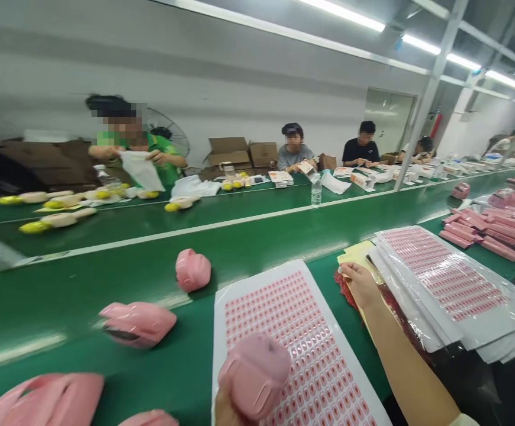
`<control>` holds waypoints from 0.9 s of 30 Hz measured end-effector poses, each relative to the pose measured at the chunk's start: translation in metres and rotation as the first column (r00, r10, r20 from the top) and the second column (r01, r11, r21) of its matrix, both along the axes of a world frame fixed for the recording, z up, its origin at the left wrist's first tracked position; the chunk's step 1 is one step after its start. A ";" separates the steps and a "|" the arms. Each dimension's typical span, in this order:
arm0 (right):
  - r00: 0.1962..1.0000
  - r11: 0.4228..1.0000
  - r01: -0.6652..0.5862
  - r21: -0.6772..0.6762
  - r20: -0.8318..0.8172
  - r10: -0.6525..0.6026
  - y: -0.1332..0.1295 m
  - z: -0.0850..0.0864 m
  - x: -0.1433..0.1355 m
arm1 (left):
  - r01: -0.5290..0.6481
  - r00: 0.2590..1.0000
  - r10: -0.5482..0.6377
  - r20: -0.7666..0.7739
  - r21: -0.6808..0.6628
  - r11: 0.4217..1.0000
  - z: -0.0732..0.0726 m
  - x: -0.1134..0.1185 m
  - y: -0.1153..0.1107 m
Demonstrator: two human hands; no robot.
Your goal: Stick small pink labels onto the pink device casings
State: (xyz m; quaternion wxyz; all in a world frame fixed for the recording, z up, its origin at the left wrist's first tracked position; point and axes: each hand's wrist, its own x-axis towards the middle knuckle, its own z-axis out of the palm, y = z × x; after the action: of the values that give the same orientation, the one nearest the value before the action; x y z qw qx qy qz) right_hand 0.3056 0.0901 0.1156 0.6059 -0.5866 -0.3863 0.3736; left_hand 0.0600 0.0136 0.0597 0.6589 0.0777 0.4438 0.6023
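The left hand (225, 405) curls its grip round the lower side of a pink shell (260, 373), seemingly to steady it with its smooth face up, over the printed sheet (279, 307). That sheet lies flat between the hands, probably for easy reach. The right hand (359, 283) pinches thumb and finger closed on what may be a small white piece (340, 270), beside the yellow paper (359, 254). Across the green bench (151, 260), a cardboard box (228, 152) gapes, its contents hidden from here.

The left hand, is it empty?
No, the left hand is holding a pink thing over the sheet with rows of little red shapes.
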 end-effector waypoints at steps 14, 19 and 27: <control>0.840 0.836 -0.542 -0.087 -0.078 0.537 -0.060 0.016 -0.108 | -0.016 0.968 0.069 -0.241 0.217 0.976 0.033 0.015 -0.006; 0.846 0.838 -0.533 -0.117 -0.052 0.531 -0.061 0.016 -0.109 | 0.009 0.970 0.047 -0.240 0.230 0.973 0.037 0.017 -0.009; 0.865 0.862 -0.502 -0.064 -0.011 0.502 -0.063 0.011 -0.111 | 0.000 0.963 0.065 -0.262 0.243 0.970 0.041 0.019 -0.013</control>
State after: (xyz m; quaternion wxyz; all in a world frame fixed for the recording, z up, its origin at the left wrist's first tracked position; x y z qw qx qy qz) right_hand 0.1942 0.0267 0.1269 0.4673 -0.4863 -0.5151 0.5290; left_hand 0.0791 0.0004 0.1009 0.5685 0.2306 0.4536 0.6465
